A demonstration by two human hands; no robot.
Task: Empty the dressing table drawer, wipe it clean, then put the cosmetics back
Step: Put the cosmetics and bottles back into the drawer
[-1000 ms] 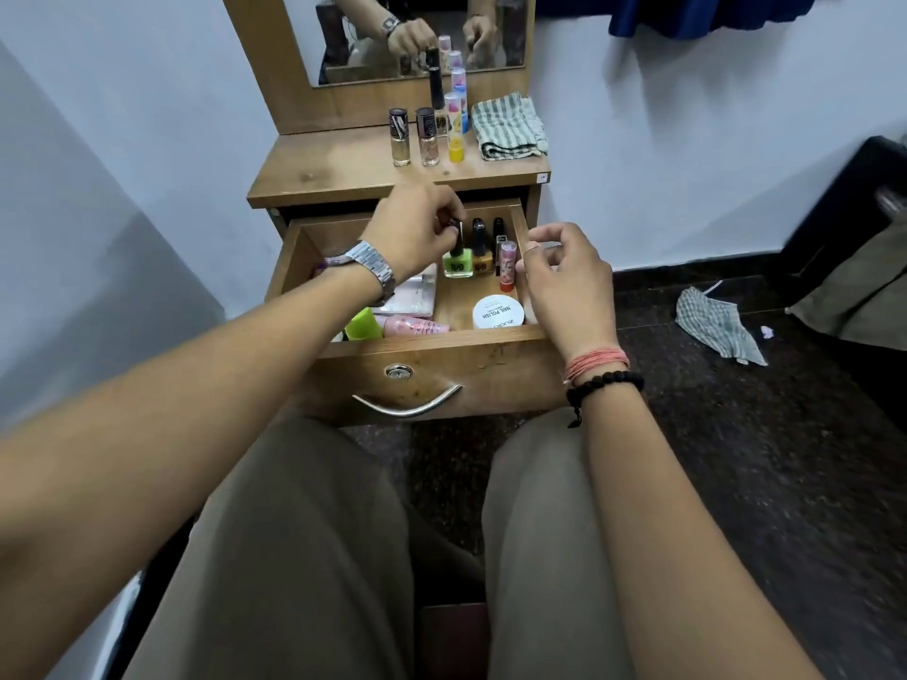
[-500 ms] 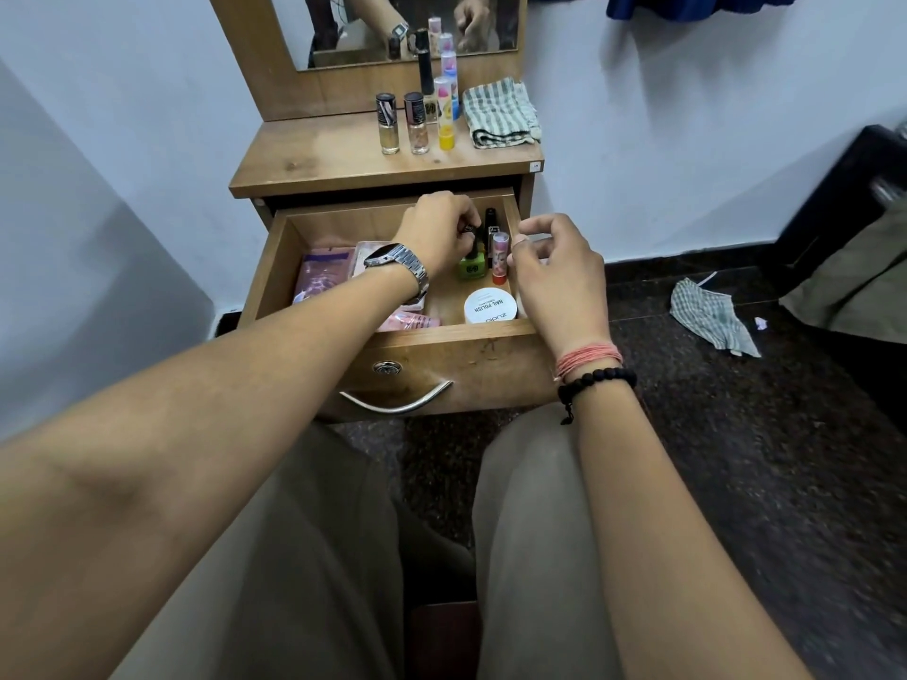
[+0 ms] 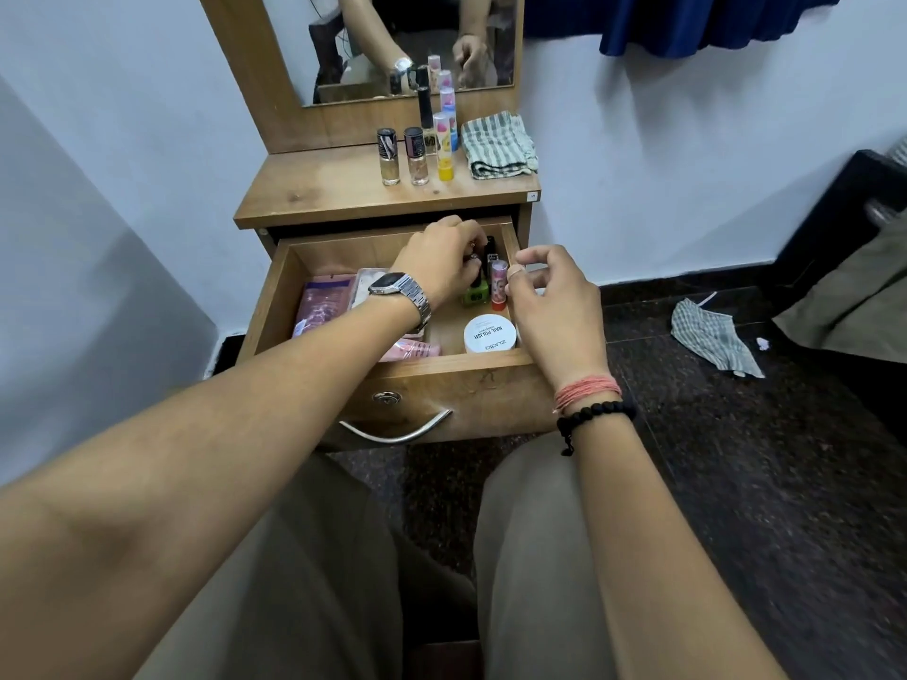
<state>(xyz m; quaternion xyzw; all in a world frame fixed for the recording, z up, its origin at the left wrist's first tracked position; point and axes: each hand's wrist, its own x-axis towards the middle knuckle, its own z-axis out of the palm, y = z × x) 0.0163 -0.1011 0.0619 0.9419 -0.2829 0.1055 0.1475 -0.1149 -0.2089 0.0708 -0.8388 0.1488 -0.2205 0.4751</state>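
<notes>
The wooden drawer stands pulled open under the dressing table top. My left hand, with a watch on the wrist, reaches into its back right corner and its fingers close around small dark bottles beside a green nail polish bottle. My right hand hovers over the drawer's right side next to a pink-capped lip balm, fingers curled and apart, holding nothing. A white round nail polish remover tub, a pink tube and pink sachets lie in the drawer.
On the table top stand two glass bottles, a yellow-based tube and a folded striped cloth below the mirror. Another striped cloth lies on the dark floor at right. My knees sit below the drawer.
My left hand has pushed deeper toward the drawer's back right corner onto the small bottles. The right hand has stayed beside the lip balm. The camera has tilted slightly.
</notes>
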